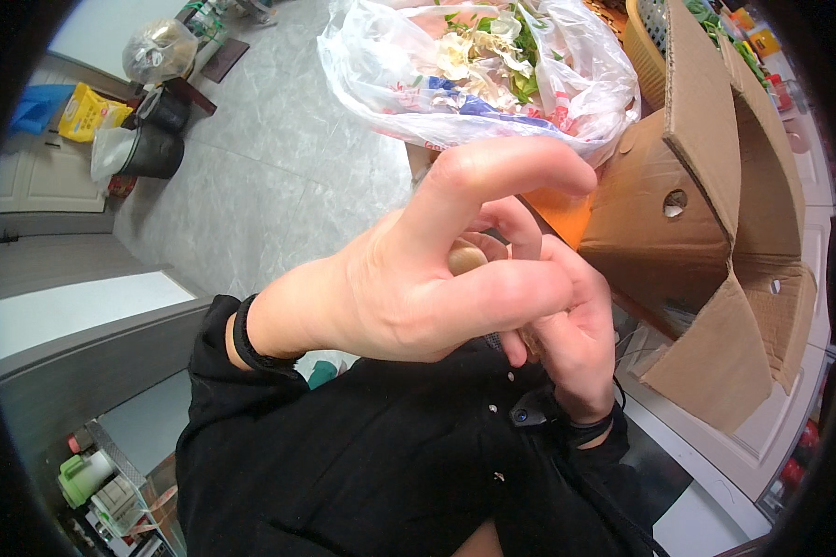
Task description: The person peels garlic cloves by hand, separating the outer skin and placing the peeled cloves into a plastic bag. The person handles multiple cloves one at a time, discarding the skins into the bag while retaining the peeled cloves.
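Observation:
My left hand (pixel 418 299) reaches in from the left, its index finger arched above the rest. Its fingers curl around a small tan, rounded piece (pixel 467 257) with pinkish papery skin beside it, which looks like garlic. My right hand (pixel 582 341) meets it from the right, fingers bent and mostly hidden behind the left hand. A bit of brownish papery material (pixel 531 342) shows at its fingers; whether it grips this is unclear. Beyond the hands an open white plastic bag (pixel 369 69) holds pale papery peelings (pixel 460 56) and green leaves (pixel 524 83).
An open cardboard box (pixel 648 230) stands close at the right, beside a yellow plastic basket (pixel 644 49). White cabinets run along the right side. Over the grey tiled floor at upper left stand a black bin (pixel 155 150) and a yellow packet (pixel 90 113). Shelved items sit at lower left.

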Available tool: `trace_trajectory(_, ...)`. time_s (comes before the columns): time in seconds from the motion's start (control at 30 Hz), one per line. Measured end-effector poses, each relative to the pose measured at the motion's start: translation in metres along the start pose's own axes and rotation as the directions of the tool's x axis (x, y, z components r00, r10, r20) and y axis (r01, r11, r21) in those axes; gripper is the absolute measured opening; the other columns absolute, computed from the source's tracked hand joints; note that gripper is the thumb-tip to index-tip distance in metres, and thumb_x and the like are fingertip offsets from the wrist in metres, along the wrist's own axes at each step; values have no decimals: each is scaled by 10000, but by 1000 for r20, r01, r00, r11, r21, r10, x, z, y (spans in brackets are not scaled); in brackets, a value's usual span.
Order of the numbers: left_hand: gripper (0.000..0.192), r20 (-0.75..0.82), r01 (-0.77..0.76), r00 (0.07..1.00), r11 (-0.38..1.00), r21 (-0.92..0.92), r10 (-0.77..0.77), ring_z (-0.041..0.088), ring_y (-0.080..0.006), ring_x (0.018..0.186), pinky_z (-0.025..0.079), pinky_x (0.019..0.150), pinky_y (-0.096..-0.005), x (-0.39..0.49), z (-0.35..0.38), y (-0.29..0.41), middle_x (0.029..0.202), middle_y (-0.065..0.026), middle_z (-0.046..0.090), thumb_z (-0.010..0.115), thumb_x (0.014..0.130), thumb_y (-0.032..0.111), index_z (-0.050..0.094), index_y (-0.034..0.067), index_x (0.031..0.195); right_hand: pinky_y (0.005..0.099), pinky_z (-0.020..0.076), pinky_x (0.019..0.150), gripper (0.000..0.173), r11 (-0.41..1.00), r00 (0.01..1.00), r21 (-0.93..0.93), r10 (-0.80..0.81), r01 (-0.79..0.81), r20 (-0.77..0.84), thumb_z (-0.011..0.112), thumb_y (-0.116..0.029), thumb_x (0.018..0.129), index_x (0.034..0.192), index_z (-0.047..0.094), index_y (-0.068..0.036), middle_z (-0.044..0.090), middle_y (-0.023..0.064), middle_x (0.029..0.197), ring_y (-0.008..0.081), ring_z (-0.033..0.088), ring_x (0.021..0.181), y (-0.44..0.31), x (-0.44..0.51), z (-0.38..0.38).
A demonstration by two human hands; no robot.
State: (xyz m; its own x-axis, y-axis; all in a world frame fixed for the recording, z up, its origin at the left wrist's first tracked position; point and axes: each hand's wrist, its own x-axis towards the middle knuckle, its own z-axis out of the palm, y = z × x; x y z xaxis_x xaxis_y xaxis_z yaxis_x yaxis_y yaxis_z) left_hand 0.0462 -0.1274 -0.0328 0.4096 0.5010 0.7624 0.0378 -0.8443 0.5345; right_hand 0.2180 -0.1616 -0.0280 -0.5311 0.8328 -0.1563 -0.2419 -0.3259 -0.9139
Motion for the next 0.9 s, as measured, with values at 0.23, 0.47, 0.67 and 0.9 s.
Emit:
trace_trajectory(0.23,304,-53,52,997,998,34,-50,560,-160,671,462,499,-220,-2,4,3,1274,-263,287,574,627,-188,518,40,820,162,307,435,230,973,989,229,22,12,-145,527,-143,924,1096,521,9,543,16,800,35,448,524,8,4,0)
trace_trajectory(0.47,182,-144,231,971,890,392,-188,619,-189,737,489,629,-259,12,-37,-24,1221,-186,423,615,698,-76,557,11,847,135,304,408,306,825,986,565,73,26,-152,449,-185,962,1151,510,48,601,122,934,47,438,514,13,11,-10)
trace_trajectory(0.67,104,-251,413,910,685,600,-329,603,-286,839,488,732,-301,51,-56,-98,989,-155,586,551,755,6,645,16,797,139,324,421,316,847,989,528,21,62,-149,438,-229,969,1123,507,38,622,170,949,61,444,502,16,13,-8)
trace_trajectory(0.9,126,-90,307,927,599,740,-365,612,-189,694,481,625,-282,47,-59,-126,806,-88,616,645,768,49,684,69,886,137,358,409,261,846,988,528,14,70,-154,392,-181,978,1128,457,23,616,219,1043,53,463,470,13,16,-9)
